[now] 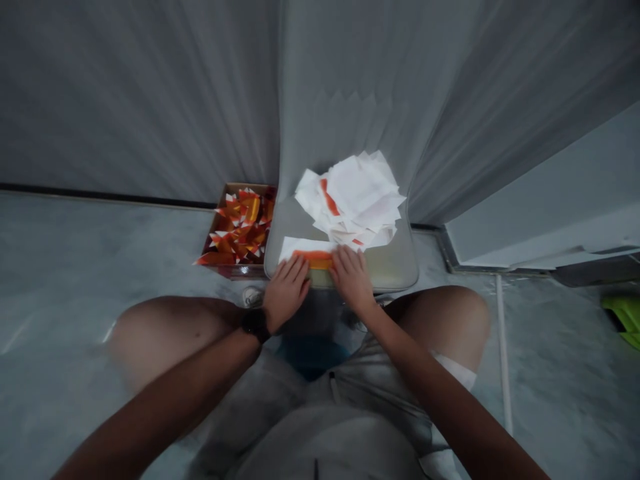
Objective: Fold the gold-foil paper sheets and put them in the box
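A white sheet with a shiny orange band (pixel 319 259) lies along the front edge of the grey chair seat (pixel 390 267). My left hand (pixel 287 287), with a dark watch on its wrist, grips the left end of the band, fingers bent over it. At the right end my right hand (pixel 353 277) does the same, its fingers close together. Both thumbs are partly hidden, near the lower edge of the band. Just beyond the hands is a loose pile of white sheets (pixel 365 187), a few showing orange-red patches.
Left of the seat, a box (pixel 235 271) on the floor holds several folded orange, red and white pieces (pixel 243 230). A grey curtain (pixel 150 100) hangs behind. To the right stand a pale panel (pixel 550 200) and a bright green object (pixel 623 317). My knees flank the seat.
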`<state>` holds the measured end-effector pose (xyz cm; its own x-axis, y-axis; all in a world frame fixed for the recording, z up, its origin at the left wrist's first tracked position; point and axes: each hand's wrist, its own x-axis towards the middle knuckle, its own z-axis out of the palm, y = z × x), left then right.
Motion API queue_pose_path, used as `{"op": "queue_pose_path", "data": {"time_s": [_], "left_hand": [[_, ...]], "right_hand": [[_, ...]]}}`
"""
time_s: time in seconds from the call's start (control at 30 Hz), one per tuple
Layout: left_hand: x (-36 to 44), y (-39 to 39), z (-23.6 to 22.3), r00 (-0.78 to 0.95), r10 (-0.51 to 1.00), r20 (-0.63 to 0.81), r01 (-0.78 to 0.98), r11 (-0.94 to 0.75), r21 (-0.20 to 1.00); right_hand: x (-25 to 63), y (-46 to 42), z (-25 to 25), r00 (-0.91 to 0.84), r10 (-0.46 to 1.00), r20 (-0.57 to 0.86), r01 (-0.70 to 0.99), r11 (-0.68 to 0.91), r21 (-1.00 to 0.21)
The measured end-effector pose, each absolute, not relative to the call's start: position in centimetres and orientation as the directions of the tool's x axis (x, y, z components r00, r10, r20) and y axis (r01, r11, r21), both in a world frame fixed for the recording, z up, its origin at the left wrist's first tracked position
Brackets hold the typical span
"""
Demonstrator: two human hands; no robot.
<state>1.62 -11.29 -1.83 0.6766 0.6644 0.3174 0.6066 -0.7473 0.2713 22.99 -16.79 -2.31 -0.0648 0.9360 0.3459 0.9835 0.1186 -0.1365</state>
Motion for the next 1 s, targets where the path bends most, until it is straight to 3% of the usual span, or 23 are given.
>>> {"op": "queue_pose_path", "data": {"time_s": [0.3, 0.57, 0.8, 1.0], "left_hand": [[0.6, -11.0, -2.7, 0.616, 0.730, 0.296, 0.681, -0.682, 0.264], [3.9, -13.1, -1.5, 0.363, 0.787, 0.498, 0.739, -0.569, 0.361], [7.1, -16.5, -1.0, 0.414, 0.814, 0.406, 0.737, -0.562, 0.375], [5.2, -14.9, -1.9, 0.404, 0.800, 0.444, 0.737, -0.572, 0.360]], "right_hand": [[23.2, -18.4, -2.9, -0.084, 0.966, 0.243, 0.967, 0.138, -0.213], [22.7, -14.5, 0.4, -0.049, 0.963, 0.265, 0.986, 0.089, -0.143], [22.4, -9.1, 3.4, -0.130, 0.987, 0.097, 0.982, 0.141, -0.122], [21.6, -10.0, 3.9, -0.015, 0.998, 0.054, 0.971, 0.027, -0.238]]}}
